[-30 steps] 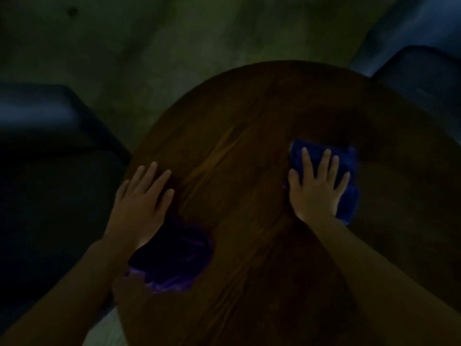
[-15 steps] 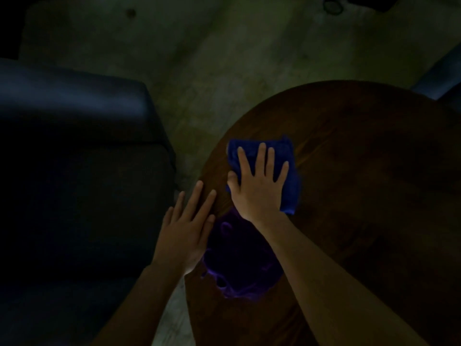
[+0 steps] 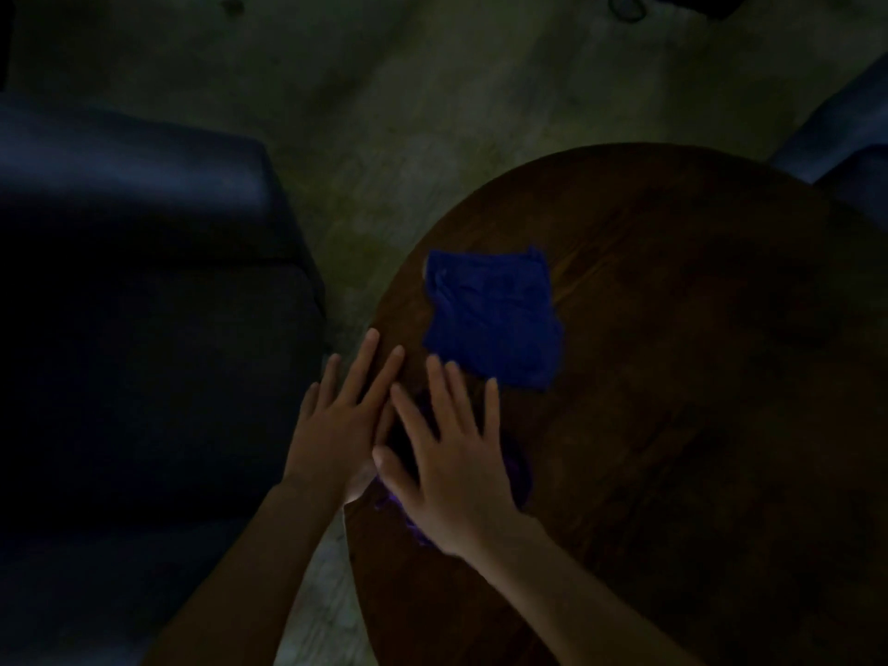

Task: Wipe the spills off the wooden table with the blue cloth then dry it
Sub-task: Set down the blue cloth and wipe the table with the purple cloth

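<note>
Hands point(image 3: 408, 439) flat, blue cloth point(image 3: 495, 319) beyond fingertips

Very dim light. Mottled grey-green concrete-like floor point(image 3: 408, 113). Dark blue upholstered seat point(image 3: 144, 305) fills the left side, its edge near the round counter. Another blue seat point(image 3: 845, 151) at the right edge. Dark, unclear objects on the floor at top right.

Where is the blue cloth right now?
The blue cloth lies flat on the round wooden table, near its left edge, just beyond the fingertips of the right hand, with no hand on it.
</note>
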{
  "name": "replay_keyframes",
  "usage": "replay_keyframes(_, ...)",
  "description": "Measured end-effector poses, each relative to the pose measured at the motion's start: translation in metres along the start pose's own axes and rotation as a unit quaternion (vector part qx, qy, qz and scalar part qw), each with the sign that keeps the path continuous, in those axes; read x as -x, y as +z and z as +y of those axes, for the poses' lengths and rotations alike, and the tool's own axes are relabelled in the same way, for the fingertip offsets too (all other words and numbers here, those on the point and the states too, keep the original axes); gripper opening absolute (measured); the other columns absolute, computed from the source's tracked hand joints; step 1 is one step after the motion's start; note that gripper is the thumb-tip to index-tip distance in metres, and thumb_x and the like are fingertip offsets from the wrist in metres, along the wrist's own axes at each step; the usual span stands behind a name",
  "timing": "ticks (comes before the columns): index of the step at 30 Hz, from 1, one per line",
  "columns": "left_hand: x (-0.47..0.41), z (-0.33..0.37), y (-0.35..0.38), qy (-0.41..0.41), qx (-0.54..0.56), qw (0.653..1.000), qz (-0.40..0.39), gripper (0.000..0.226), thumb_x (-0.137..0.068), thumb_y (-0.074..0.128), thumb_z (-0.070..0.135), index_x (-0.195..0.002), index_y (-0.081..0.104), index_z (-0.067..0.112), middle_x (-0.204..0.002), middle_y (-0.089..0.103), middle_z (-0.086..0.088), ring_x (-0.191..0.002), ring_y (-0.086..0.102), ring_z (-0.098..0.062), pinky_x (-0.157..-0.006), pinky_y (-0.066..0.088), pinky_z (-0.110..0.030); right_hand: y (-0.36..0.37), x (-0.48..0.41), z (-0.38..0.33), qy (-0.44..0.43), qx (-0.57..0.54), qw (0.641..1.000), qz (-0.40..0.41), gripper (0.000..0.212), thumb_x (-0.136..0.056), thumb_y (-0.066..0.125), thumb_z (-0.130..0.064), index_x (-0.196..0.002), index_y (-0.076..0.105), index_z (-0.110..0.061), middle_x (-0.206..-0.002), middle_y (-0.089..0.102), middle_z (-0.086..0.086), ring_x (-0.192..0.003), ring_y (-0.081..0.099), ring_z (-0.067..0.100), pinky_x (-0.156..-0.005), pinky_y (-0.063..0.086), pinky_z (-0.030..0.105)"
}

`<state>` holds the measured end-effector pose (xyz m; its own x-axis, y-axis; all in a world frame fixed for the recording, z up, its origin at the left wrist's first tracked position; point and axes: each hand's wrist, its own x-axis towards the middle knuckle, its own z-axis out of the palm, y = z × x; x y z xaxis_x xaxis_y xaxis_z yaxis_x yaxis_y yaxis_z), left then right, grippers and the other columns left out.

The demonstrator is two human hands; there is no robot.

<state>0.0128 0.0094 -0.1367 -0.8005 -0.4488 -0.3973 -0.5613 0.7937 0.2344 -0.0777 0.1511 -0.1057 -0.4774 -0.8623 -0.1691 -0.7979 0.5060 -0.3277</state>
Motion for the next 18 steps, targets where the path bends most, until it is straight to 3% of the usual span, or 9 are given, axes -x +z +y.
replay_keyframes(5, 0.0, -0.006, -0.006, -0.029, 0.002, 1.0, 0.005, 0.067, -0.101, 0.01, 0.06, -0.152, -0.031, 0.046, -0.159, -0.045, 0.012, -0.157, -0.014, -0.032, -0.125, 0.008, -0.054, 0.009, 0.005, 0.004, -0.046, 0.008, 0.998, -0.036, 0.07, -0.102, 0.026, -0.067, -0.159, 0.026, -0.026, -0.168, 0.019, 0.012, -0.157, 0.012, 0.028, -0.125, 0.009, 0.055)
replay_keyframes(9, 0.001, 0.011, -0.008, -0.047, -0.013, 0.998, 0.046, 0.066, -0.097, -0.004, 0.061, -0.16, -0.011, 0.041, -0.169, -0.02, 0.006, -0.157, -0.009, -0.028, -0.125, 0.005, -0.056, 0.006, 0.046, 0.036, -0.159, 0.041, 0.985, -0.049, 0.064, -0.101, 0.035, -0.062, -0.15, 0.045, -0.022, -0.164, 0.031, 0.011, -0.154, 0.025, 0.027, -0.124, 0.021, 0.055)
replay_keyframes(12, 0.005, 0.032, -0.002, -0.051, -0.014, 0.996, 0.075, 0.065, -0.101, 0.005, 0.059, -0.163, 0.002, 0.037, -0.171, -0.008, 0.002, -0.157, -0.01, -0.027, -0.125, 0.001, -0.06, 0.002, 0.078, 0.074, -0.196, 0.025, 0.977, -0.074, 0.06, -0.104, 0.033, -0.06, -0.153, 0.04, -0.027, -0.167, 0.024, 0.007, -0.155, 0.02, 0.024, -0.127, 0.014, 0.048)
replay_keyframes(15, 0.006, 0.061, 0.009, -0.002, -0.037, 0.996, 0.085, 0.065, -0.104, 0.012, 0.059, -0.164, 0.006, 0.036, -0.173, -0.01, -0.001, -0.158, -0.015, -0.028, -0.124, -0.01, -0.056, -0.017, 0.086, 0.124, -0.295, 0.066, 0.943, -0.139, 0.061, -0.105, 0.036, -0.056, -0.157, 0.031, -0.026, -0.169, 0.014, 0.008, -0.156, 0.013, 0.025, -0.128, 0.0, 0.046)
replay_keyframes(18, 0.002, 0.107, 0.021, 0.056, -0.059, 0.993, 0.085, 0.064, -0.104, 0.014, 0.06, -0.164, 0.007, 0.037, -0.172, -0.019, 0.003, -0.157, -0.02, -0.023, -0.122, -0.018, -0.048, -0.045, 0.074, 0.192, -0.374, 0.118, 0.904, -0.171, 0.064, -0.103, 0.041, -0.055, -0.159, 0.03, -0.026, -0.169, 0.015, 0.009, -0.156, 0.013, 0.027, -0.128, 0.0, 0.045)
